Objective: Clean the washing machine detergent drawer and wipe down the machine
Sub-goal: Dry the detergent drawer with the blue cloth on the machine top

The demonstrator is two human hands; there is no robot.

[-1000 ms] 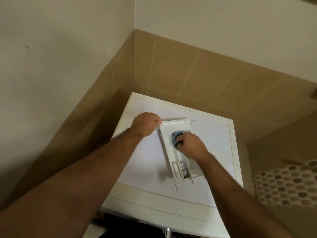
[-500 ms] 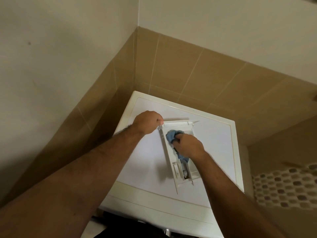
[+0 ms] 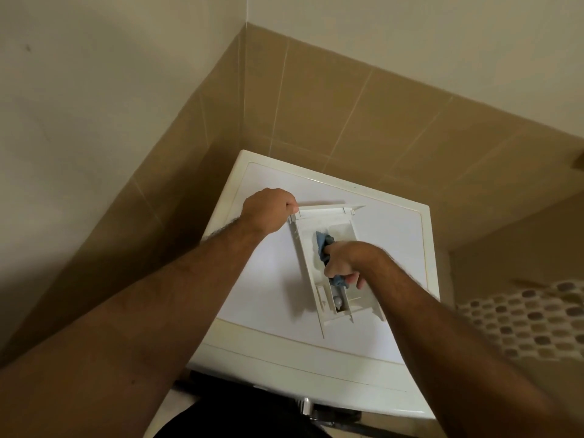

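The white detergent drawer (image 3: 308, 248) lies flat on top of the white washing machine (image 3: 259, 279), its front panel pointing toward the back wall. My left hand (image 3: 268, 210) grips the drawer's far left corner by the front panel. My right hand (image 3: 346, 262) holds a blue cloth (image 3: 323, 243) bunched in its fingers and presses it into the drawer's middle compartment. Part of the cloth sticks out below the hand near the small siphon compartment (image 3: 336, 303).
The machine stands in a corner, with tan tiled walls (image 3: 316, 115) behind and to the left. A patterned, perforated basket (image 3: 531, 320) sits to the right of the machine. The machine's front edge (image 3: 284, 365) is near my body.
My right hand has slid the blue cloth toward me along the drawer's compartment and turned, so more cloth shows beyond the fingers. My left hand keeps its grip on the corner.
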